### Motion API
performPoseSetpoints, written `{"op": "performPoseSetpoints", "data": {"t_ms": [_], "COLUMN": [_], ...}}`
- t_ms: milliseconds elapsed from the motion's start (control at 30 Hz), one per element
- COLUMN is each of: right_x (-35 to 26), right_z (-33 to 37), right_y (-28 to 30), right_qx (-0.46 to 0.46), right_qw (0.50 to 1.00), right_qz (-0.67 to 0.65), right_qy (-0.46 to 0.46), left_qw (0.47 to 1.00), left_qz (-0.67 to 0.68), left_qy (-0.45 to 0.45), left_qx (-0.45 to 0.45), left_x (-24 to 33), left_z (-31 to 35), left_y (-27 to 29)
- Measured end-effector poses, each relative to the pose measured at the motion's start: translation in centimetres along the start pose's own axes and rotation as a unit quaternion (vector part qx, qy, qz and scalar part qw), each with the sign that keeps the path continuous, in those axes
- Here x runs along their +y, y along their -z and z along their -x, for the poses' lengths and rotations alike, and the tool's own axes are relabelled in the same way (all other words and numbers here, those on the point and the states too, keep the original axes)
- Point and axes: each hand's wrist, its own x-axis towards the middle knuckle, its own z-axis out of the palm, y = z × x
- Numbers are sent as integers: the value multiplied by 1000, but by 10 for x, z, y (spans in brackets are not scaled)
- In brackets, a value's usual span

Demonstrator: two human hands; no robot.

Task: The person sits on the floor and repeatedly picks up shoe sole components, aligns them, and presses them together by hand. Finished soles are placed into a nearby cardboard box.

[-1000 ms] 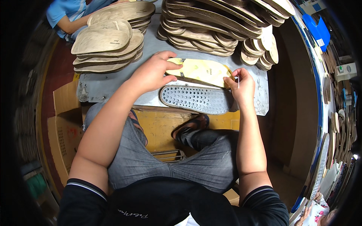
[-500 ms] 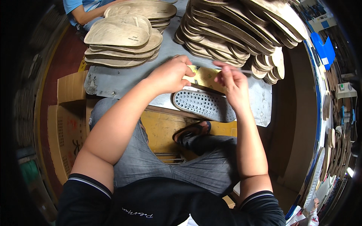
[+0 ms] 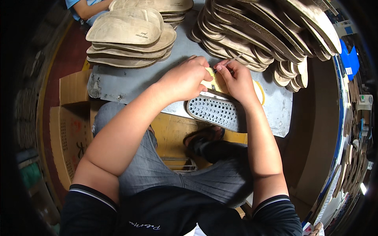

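Observation:
My left hand (image 3: 188,80) is closed at the left end of a yellow flat template (image 3: 217,83) with small dark cut-outs, gripping its edge between thumb and fingers. In my right hand (image 3: 237,82) a thin, pen-like stick (image 3: 234,59) is pinched. Its lower tip is hidden by the fingers, close to the template's surface. On the near side of the template lies a grey, shoe-shaped sole (image 3: 214,111) dotted with round holes. My right wrist covers part of the sole's right end.
Stacks of beige insoles stand at the left (image 3: 126,29) and right (image 3: 252,35) of the grey table (image 3: 108,82). Small cut pieces (image 3: 291,74) are piled at right. Cardboard boxes (image 3: 73,133) sit by my left knee. Beyond the table's far left is another person's arm (image 3: 88,10).
My right hand has moved left and down onto the template, bringing the stick toward my left hand. The stick now slants upward. The whole view has shifted slightly.

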Motion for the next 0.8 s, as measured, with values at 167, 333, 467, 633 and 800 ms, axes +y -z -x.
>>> {"op": "performPoseSetpoints", "data": {"t_ms": [167, 333, 467, 633, 800], "right_x": [2, 9, 11, 10, 16], "right_z": [-8, -8, -6, -10, -7], "right_y": [1, -6, -8, -9, -9], "right_qx": [-10, 55, 43, 78, 93], "right_qw": [1000, 996, 997, 996, 993], "right_qz": [-23, -63, -56, -49, -51], "right_qy": [-12, -21, 35, -16, 42], "left_qw": [1000, 1000, 1000, 1000, 1000], "left_qz": [-2, -13, -17, -9, -17], "left_qy": [7, -1, 0, -5, -11], "left_qx": [-1, 8, 8, 8, 8], "left_x": [2, 0, 1, -2, 2], "left_z": [0, 0, 0, 0, -2], "left_y": [0, 0, 0, 1, 2]}}
